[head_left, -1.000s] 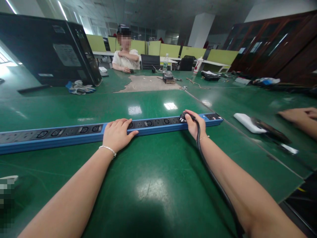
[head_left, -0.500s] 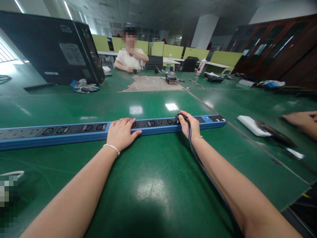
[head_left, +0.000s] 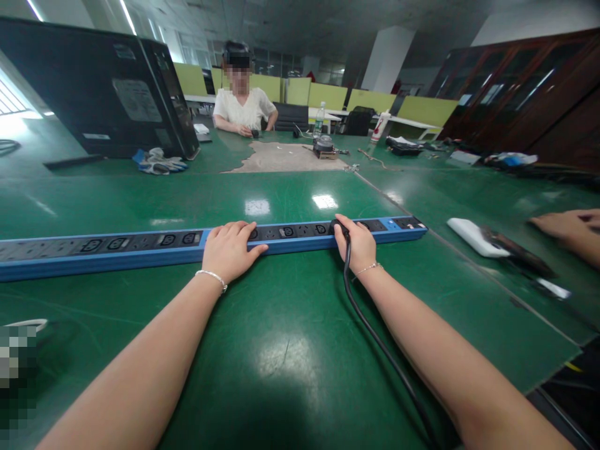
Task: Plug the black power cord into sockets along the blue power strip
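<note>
A long blue power strip (head_left: 300,244) with black sockets lies across the green table. My left hand (head_left: 231,249) is closed over its middle, fingers across the top and thumb along the front side. In my right hand (head_left: 356,242) is a black power plug (head_left: 336,226), held against the sockets right of the strip's middle. How deep the plug sits in a socket is hidden by my fingers. From it a black cable (head_left: 370,331) runs down toward the table's near edge, beside my right forearm.
A black computer case (head_left: 94,94) stands at the left, with work gloves (head_left: 160,161) before it. Across the table sits a person (head_left: 244,109). Another person's hand (head_left: 569,225) rests at the right, near a white object (head_left: 473,236). A bottle (head_left: 319,120) stands farther back.
My right hand has turned slightly at the plug, and the cable now hangs left of my wrist. The seated person lowered an arm from the face. My left hand stays put.
</note>
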Action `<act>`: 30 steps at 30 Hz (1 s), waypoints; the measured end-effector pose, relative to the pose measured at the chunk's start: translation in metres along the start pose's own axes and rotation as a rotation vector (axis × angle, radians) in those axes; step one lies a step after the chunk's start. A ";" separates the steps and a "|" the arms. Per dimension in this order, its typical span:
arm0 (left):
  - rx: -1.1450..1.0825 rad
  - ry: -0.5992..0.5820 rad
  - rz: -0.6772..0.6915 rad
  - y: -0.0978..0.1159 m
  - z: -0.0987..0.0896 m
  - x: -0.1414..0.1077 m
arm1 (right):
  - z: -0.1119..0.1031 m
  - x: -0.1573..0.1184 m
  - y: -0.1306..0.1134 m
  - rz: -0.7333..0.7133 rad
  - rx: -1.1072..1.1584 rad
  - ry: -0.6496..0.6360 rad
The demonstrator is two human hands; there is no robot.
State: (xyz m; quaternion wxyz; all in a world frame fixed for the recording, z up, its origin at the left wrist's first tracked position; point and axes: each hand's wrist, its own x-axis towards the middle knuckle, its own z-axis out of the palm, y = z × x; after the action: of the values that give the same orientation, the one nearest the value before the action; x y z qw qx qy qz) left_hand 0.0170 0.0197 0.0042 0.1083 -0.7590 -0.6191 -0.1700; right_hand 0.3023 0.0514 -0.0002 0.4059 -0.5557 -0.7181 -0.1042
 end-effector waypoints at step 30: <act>0.019 0.043 0.030 0.001 -0.001 -0.001 | 0.005 0.006 -0.019 0.205 0.523 0.171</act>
State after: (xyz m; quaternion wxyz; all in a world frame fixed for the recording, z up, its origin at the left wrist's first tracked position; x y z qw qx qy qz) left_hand 0.0180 0.0185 0.0044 0.1311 -0.7633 -0.6068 -0.1790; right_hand 0.2827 0.0516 0.0066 0.6025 -0.4912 -0.6240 0.0795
